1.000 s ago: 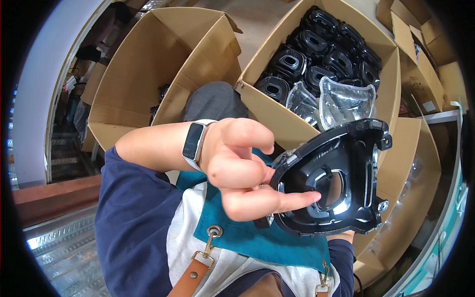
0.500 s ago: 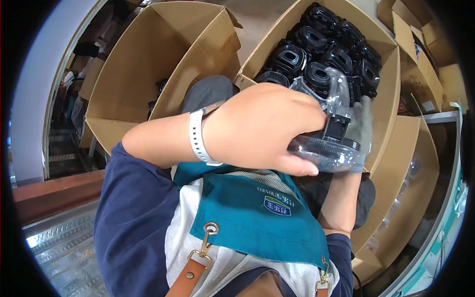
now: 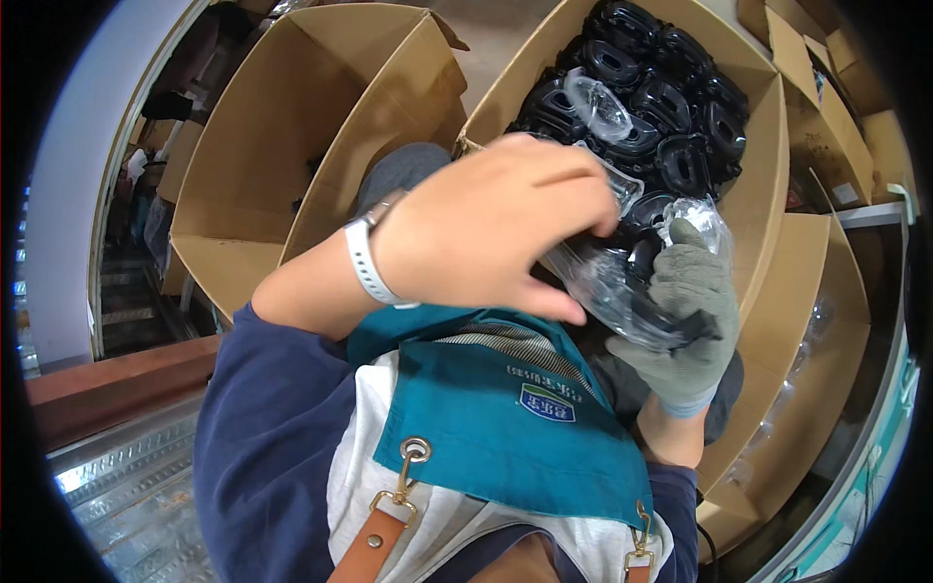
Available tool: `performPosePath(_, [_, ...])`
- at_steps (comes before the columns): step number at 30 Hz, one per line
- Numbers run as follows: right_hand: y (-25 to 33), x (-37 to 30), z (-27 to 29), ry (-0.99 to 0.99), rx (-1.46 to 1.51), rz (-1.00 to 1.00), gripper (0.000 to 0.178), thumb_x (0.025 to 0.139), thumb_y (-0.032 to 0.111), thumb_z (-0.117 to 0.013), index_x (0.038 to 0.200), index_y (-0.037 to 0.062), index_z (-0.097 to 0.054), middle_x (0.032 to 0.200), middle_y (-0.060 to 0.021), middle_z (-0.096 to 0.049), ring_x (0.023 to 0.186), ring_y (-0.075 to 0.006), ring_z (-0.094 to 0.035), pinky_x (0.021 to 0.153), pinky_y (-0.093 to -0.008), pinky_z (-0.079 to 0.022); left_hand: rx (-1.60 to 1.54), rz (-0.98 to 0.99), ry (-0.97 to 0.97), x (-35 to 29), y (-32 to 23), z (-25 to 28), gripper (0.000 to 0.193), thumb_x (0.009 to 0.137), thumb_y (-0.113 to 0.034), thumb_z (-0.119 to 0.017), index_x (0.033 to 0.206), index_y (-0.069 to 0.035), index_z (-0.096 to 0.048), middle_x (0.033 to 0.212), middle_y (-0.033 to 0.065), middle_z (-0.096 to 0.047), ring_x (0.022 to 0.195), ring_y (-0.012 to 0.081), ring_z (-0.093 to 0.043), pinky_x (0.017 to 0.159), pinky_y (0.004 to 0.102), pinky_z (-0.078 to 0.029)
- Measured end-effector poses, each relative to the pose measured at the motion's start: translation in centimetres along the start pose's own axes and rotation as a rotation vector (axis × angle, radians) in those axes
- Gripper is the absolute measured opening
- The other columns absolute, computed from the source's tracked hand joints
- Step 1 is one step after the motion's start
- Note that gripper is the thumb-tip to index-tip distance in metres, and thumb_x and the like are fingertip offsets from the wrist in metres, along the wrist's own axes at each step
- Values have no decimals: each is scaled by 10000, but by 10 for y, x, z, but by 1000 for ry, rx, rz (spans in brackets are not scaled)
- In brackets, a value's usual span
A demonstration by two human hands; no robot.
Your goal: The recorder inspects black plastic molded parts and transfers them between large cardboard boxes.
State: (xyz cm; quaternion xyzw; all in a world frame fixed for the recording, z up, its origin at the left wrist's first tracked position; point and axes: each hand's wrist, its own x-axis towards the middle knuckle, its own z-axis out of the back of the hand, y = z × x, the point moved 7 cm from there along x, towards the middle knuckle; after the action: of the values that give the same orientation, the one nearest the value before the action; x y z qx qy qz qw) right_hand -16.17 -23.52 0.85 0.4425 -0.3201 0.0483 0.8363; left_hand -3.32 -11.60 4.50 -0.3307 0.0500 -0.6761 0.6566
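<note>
My left hand (image 3: pixel 496 228), bare with a white watch band at the wrist, is beside a clear plastic shell with black parts (image 3: pixel 632 291). Its thumb and fingers are apart, and I cannot tell whether they touch the shell. My right hand (image 3: pixel 690 311), in a grey-green glove, grips that shell at its right end; motion blurs it. Just beyond, a cardboard box (image 3: pixel 768 146) holds several rounded black plastic housings (image 3: pixel 671 107). A clear oval plastic piece (image 3: pixel 598 105) lies on top of them. Crumpled clear plastic (image 3: pixel 705 219) shows by the glove.
At the left stands another open cardboard box (image 3: pixel 233 146) with a few dark things inside. A long carton (image 3: pixel 777 389) with clear plastic pieces is on the right. More cartons (image 3: pixel 826 126) stand behind it. A ridged metal surface (image 3: pixel 136 486) is at the lower left.
The clear shell has tilted and dropped lower in my right hand, whose glove now shows in front. My left hand has drawn slightly left. A clear oval piece now lies on the housings.
</note>
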Motion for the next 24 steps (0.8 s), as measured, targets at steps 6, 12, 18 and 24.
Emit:
performPosePath(6, [1, 3, 2, -70, 129, 161, 467, 541, 216, -907, 853, 101, -580, 916, -94, -606, 934, -288, -609, 962, -547, -433, 69, -116, -28, -12, 2, 3, 427, 620, -401, -791, 800, -79, -574, 873, 49, -548, 869, 261, -553, 821, 402, -426])
performPosePath(12, [-20, -1, -3, -147, 192, 110, 413, 595, 171, -863, 861, 104, -554, 923, -102, -617, 966, -318, -629, 949, -541, -434, 167, -187, -112, -16, -10, 10, 414, 630, -426, -760, 798, -117, -541, 760, 15, -471, 720, 219, -493, 738, 357, -396])
performPosePath(18, [-32, -10, -7, -150, 305, 114, 445, 626, 195, -865, 920, 100, -546, 938, -105, -616, 947, -315, -630, 954, -537, -434, 216, -216, -131, -18, -17, 10, 457, 657, -490, -740, 705, -95, -517, 722, 40, -471, 644, 240, -447, 663, 361, -389])
performPosePath(24, [-40, -9, -19, -176, 561, 19, 394, 684, 193, -838, 940, 126, -547, 971, -80, -566, 1004, -316, -591, 957, -585, -421, 157, -199, -150, -18, -9, 14, 454, 633, -441, -808, 795, -76, -591, 818, 54, -551, 721, 241, -514, 706, 364, -424])
